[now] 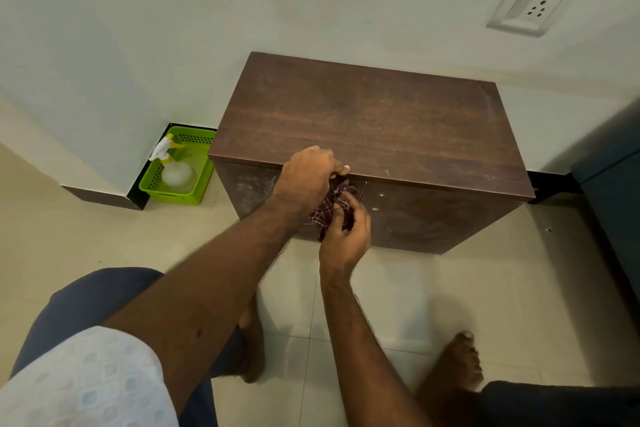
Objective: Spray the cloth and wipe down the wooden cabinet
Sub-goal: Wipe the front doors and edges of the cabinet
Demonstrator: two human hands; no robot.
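We are wiping the cabinet [374, 121] front; our right hand [343, 236] clenches the cloth [332, 204] just under the left hand's [308, 177] fingers [341, 170], which grip the top edge; next, we judge, broader strokes.

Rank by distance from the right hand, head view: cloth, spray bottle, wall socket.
1. cloth: held in the right hand, against the cabinet front.
2. spray bottle: off to the left, in the green basket.
3. wall socket: up right on the wall.
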